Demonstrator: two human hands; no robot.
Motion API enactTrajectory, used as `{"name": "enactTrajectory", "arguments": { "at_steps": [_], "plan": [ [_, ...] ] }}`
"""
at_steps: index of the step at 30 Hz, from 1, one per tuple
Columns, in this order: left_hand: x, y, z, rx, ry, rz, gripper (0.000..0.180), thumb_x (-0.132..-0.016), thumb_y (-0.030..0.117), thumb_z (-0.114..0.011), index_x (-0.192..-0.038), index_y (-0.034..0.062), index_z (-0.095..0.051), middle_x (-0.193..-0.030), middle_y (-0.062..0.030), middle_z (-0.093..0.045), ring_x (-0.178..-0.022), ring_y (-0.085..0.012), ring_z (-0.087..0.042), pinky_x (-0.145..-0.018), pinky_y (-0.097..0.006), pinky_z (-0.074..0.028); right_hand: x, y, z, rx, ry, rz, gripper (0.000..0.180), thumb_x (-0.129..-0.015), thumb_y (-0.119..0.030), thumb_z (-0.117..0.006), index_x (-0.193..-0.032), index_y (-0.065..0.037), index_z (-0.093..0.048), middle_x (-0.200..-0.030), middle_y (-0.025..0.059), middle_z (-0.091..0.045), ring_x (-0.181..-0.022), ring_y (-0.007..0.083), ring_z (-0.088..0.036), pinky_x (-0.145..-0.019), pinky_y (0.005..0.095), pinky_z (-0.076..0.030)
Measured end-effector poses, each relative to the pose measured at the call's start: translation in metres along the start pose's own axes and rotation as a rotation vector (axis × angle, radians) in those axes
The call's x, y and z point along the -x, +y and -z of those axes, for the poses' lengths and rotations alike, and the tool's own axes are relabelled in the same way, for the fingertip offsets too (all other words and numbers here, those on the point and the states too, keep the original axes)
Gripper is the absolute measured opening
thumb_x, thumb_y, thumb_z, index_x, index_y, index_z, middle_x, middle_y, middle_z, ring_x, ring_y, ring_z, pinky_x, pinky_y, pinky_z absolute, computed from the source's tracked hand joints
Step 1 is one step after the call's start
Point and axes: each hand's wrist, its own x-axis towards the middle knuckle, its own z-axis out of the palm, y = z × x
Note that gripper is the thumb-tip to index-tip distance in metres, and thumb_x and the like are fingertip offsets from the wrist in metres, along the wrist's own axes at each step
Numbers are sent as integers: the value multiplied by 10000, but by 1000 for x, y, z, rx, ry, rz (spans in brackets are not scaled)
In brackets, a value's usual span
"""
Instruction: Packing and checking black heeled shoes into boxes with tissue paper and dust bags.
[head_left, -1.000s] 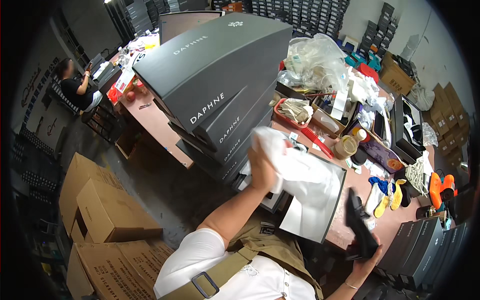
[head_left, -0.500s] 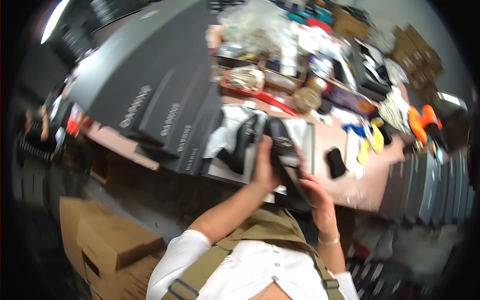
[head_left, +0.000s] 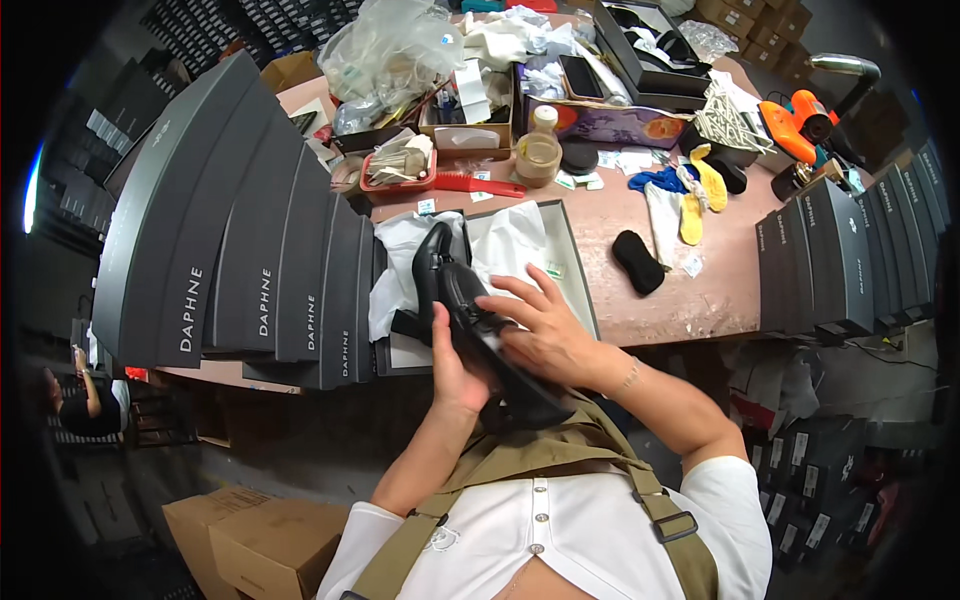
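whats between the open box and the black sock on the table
Only bare tabletop lies between the open box and the black sock, as the head view shows.

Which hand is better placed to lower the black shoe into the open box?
Probably the left hand: it grips the shoe from beneath, bearing its weight, on the side nearer the box. The right hand only lies on top, fingers spread.

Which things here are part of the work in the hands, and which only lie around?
In use:
- black shoe, held by left hand and right hand
- open shoe box
- white wrapping paper

Lying about:
- stack of grey boxes
- red brush
- tape roll
- yellow insoles
- black sock
- orange tool
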Motion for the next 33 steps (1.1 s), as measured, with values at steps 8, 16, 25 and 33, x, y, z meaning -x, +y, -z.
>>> {"name": "enactTrajectory", "arguments": {
  "at_steps": [8, 16, 25, 33],
  "plan": [
    [-43, 34, 38, 247, 99, 219, 797, -863, 730, -400, -1182, 14, -543, -1105, -224, -587, -986, -389, -586, -893, -560, -480, 54, 65, -50, 269, -45, -429, 196, -726, -137, -737, -910, -94, -686, -1317, 124, -533, -1265, 304, -451, -1079, 609, -229],
    [-11, 5, 6, -38, 9, 35, 697, -947, 638, -332, -1465, 170, -353, -1468, -89, -406, -1334, -284, -400, -1086, -430, -349, -26, 14, -44, 164, -95, 2, 157, -724, -214, -609, -684, -101, -710, -1458, 118, -407, -1398, 318, -292, -1115, 640, -124],
    [-13, 9, 44, -47, 20, -161, 664, -942, 630, -367, -1345, 112, -472, -1293, -96, -547, -1180, -273, -530, -996, -419, -433, -12, -8, -52, 56, 108, 101, 113, -705, -151, -623, -770, -76, -677, -1290, 93, -548, -1341, 272, -387, -1126, 622, -146],
    [-31, 39, 44, 19, 3, -182, 836, -822, 769, -423, -1170, 21, -559, -1054, -195, -641, -902, -326, -640, -816, -444, -537, 38, 5, -32, -192, 205, -470, 302, -817, -43, -662, -1112, 10, -625, -1201, 177, -577, -1019, 304, -603, -956, 427, -451]
  ]
}}
